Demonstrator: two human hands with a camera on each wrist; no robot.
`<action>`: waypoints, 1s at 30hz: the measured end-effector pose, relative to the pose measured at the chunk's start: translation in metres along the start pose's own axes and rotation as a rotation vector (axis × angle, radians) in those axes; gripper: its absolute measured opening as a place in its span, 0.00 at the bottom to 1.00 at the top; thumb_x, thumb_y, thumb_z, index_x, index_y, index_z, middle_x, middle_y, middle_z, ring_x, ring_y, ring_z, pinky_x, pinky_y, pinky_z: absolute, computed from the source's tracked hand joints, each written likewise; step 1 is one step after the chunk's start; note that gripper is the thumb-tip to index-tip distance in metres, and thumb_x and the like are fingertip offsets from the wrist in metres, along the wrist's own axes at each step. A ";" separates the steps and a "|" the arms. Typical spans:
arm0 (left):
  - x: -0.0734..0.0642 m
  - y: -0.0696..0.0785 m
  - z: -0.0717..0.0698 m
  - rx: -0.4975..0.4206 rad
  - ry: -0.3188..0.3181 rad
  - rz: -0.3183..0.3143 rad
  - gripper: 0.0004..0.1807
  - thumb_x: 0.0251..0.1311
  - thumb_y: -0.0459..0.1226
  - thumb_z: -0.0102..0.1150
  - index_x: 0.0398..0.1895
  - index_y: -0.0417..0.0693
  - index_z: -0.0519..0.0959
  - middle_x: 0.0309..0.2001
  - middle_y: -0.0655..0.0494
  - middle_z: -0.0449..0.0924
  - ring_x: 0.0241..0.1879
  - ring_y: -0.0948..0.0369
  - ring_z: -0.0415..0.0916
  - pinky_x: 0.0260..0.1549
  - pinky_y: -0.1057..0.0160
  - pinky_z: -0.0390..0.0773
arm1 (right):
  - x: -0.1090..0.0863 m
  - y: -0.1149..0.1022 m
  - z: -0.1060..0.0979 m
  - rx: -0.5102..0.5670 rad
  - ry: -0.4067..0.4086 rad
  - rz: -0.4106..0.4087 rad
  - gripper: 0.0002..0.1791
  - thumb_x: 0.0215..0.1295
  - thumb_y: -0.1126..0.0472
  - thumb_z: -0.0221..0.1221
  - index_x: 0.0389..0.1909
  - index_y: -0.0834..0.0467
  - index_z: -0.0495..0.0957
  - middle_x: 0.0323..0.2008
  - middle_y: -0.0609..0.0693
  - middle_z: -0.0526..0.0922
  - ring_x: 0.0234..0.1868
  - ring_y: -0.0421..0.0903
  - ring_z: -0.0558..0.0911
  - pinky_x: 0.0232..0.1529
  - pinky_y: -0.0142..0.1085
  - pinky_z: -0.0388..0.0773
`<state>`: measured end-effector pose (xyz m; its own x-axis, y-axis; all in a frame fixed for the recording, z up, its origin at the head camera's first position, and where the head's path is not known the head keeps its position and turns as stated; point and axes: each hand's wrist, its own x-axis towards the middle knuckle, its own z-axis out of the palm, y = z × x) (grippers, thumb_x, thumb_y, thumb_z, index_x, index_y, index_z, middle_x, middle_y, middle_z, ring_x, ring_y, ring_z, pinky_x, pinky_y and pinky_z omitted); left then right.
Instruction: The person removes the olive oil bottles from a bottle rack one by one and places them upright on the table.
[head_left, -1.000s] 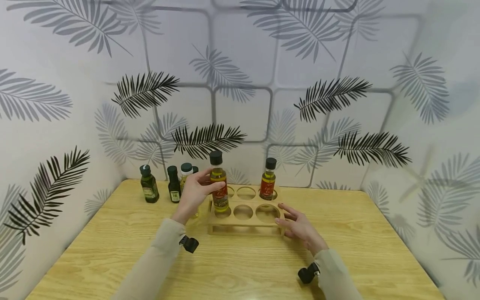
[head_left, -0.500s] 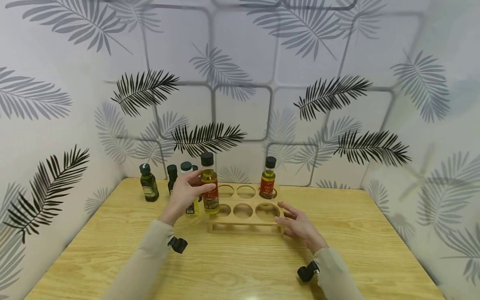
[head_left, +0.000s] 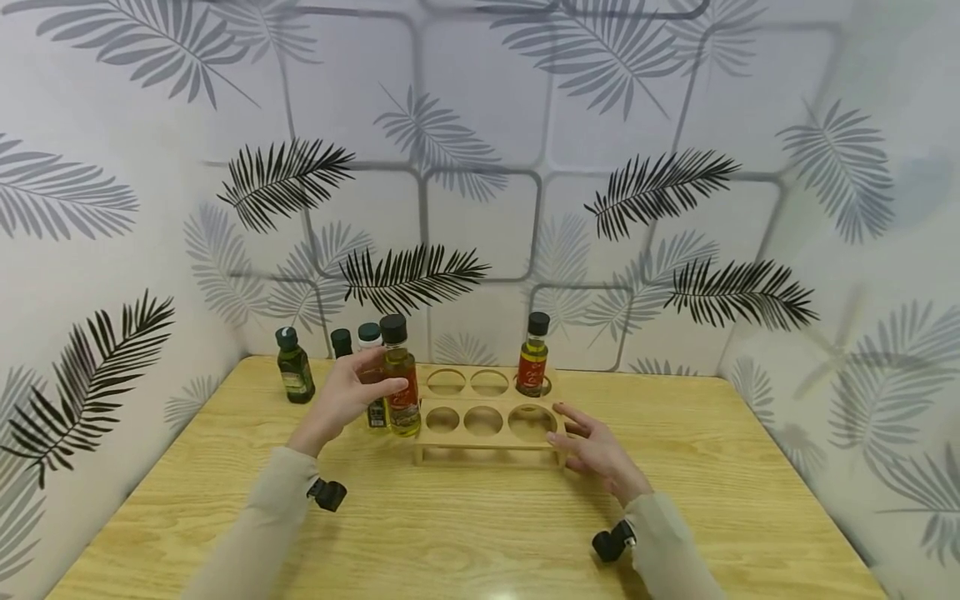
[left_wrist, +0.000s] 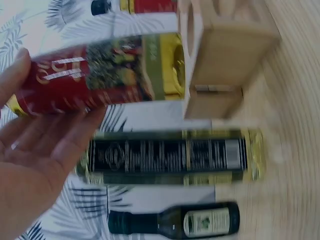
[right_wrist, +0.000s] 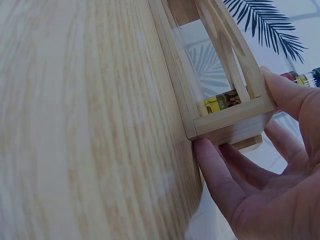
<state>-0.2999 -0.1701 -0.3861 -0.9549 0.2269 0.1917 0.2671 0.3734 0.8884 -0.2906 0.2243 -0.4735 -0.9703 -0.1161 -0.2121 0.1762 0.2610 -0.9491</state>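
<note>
My left hand (head_left: 341, 404) holds an oil bottle (head_left: 402, 400) with a red label and black cap, thumb on one side and fingers on the other. The bottle stands nearly upright just left of the wooden bottle rack (head_left: 450, 439); in the left wrist view its base is close to the rack's end. A similar red-labelled bottle (head_left: 532, 375) sits in the rack's back right hole. At the rack's right end, my right hand (head_left: 596, 454) grips the corner, with thumb and fingers spread across the end piece in the right wrist view.
Left of the rack stand a green bottle (head_left: 296, 372), a small dark bottle (left_wrist: 175, 222) and a taller dark-labelled oil bottle (left_wrist: 165, 155), partly hidden by my left hand in the head view. Patterned walls (head_left: 480, 225) border the wooden table (head_left: 480, 525).
My left hand has moved left with the red-labelled bottle, from over the rack's front left hole to beside the rack. The right hand and rack stay in place.
</note>
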 end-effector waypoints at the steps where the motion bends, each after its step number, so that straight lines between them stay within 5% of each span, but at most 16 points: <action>1: -0.001 -0.001 -0.002 0.013 -0.005 0.005 0.43 0.59 0.50 0.67 0.74 0.45 0.61 0.73 0.43 0.60 0.65 0.45 0.69 0.58 0.44 0.75 | 0.000 0.000 0.000 -0.001 0.002 0.001 0.35 0.67 0.54 0.62 0.74 0.43 0.62 0.75 0.63 0.54 0.75 0.62 0.56 0.59 0.55 0.75; 8: -0.004 -0.010 -0.018 0.066 0.002 0.012 0.46 0.56 0.54 0.68 0.74 0.48 0.61 0.72 0.44 0.62 0.63 0.46 0.71 0.54 0.46 0.78 | 0.001 0.000 0.000 0.000 0.008 0.001 0.36 0.65 0.52 0.64 0.73 0.42 0.63 0.75 0.63 0.55 0.74 0.62 0.57 0.59 0.55 0.75; 15: -0.007 -0.018 -0.032 0.034 0.023 0.052 0.40 0.57 0.48 0.70 0.70 0.45 0.68 0.61 0.43 0.76 0.53 0.54 0.78 0.43 0.58 0.83 | 0.000 0.001 0.000 0.000 0.000 -0.006 0.36 0.66 0.52 0.63 0.74 0.43 0.62 0.75 0.63 0.54 0.74 0.62 0.57 0.59 0.56 0.75; 19: -0.008 -0.020 -0.039 0.032 0.041 0.067 0.39 0.56 0.46 0.71 0.70 0.43 0.68 0.62 0.41 0.75 0.55 0.53 0.77 0.42 0.61 0.83 | -0.001 0.000 0.001 -0.001 0.005 -0.010 0.36 0.66 0.52 0.63 0.74 0.43 0.62 0.75 0.64 0.54 0.74 0.62 0.57 0.58 0.56 0.75; 25: -0.013 -0.021 -0.054 0.058 0.053 0.041 0.42 0.57 0.47 0.70 0.72 0.41 0.65 0.67 0.40 0.70 0.63 0.45 0.71 0.51 0.49 0.79 | -0.001 0.001 0.001 0.002 -0.003 -0.004 0.36 0.66 0.52 0.63 0.74 0.43 0.62 0.75 0.64 0.54 0.75 0.62 0.56 0.58 0.55 0.75; 28: -0.014 -0.021 -0.061 0.063 0.057 0.033 0.42 0.57 0.47 0.70 0.72 0.42 0.65 0.68 0.42 0.68 0.63 0.48 0.71 0.52 0.55 0.79 | -0.002 -0.001 0.001 0.012 -0.004 -0.003 0.36 0.66 0.52 0.63 0.74 0.43 0.62 0.75 0.64 0.53 0.74 0.63 0.56 0.59 0.56 0.75; 30: -0.014 -0.021 -0.064 0.055 0.058 0.023 0.40 0.57 0.47 0.70 0.72 0.44 0.66 0.67 0.42 0.70 0.56 0.52 0.75 0.43 0.62 0.80 | -0.002 -0.002 0.001 0.014 -0.005 -0.002 0.36 0.66 0.53 0.63 0.74 0.43 0.62 0.75 0.64 0.53 0.74 0.63 0.57 0.59 0.56 0.74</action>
<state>-0.3005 -0.2390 -0.3811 -0.9539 0.1842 0.2370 0.2942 0.4181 0.8594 -0.2886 0.2236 -0.4718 -0.9699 -0.1215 -0.2112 0.1765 0.2474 -0.9527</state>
